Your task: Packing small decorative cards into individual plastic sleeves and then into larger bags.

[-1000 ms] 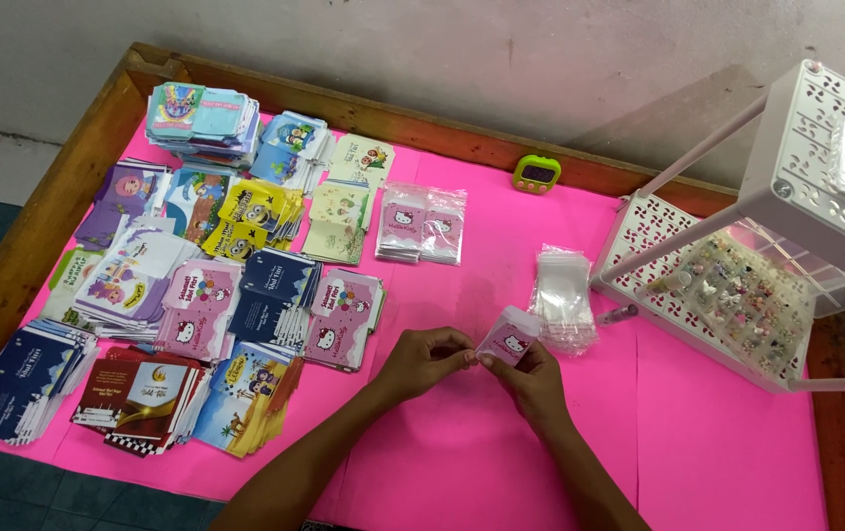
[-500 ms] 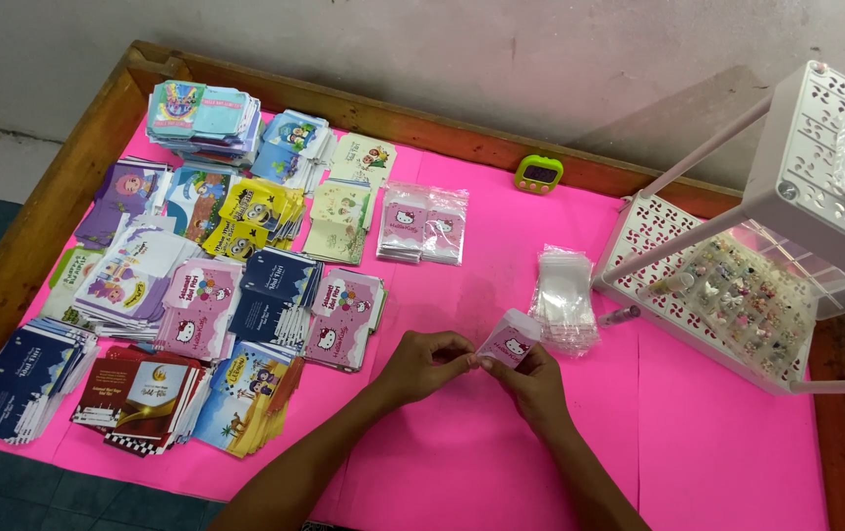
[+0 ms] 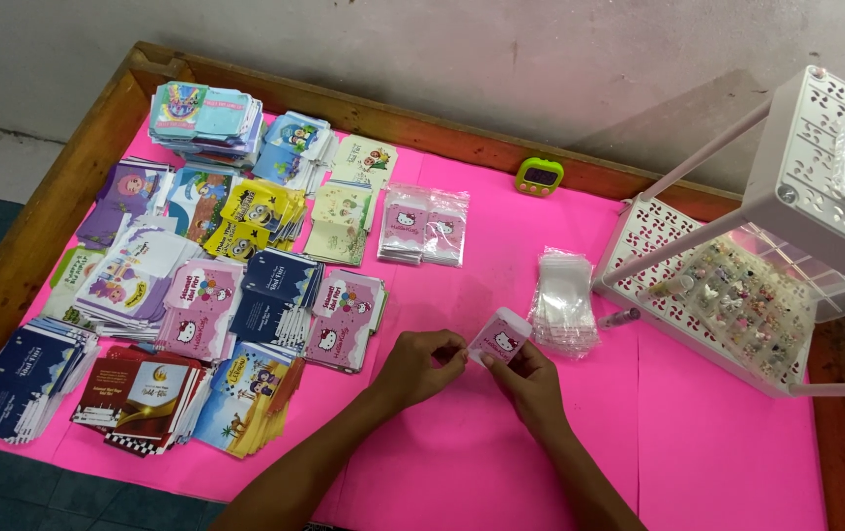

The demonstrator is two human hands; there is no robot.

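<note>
Small pink card (image 3: 501, 337) w/ white cat cartoon, in a clear sleeve, tilted, held just above the counter (image 3: 717, 452) near its front middle. Right hand (image 3: 530, 379) fingers (image 3: 497, 362) pinched shut on card's lower edge; left hand (image 3: 422, 362) fingers (image 3: 457, 352) closed at its left corner, touching it. Just right of card: stack of clear plastic sleeves (image 3: 565, 300). Further right, white perforated rack (image 3: 737, 285) w/ tray of small charms. Left side: piles of printed cards (image 3: 196, 285), many colours. Green timer (image 3: 539, 176) at back edge.
</note>
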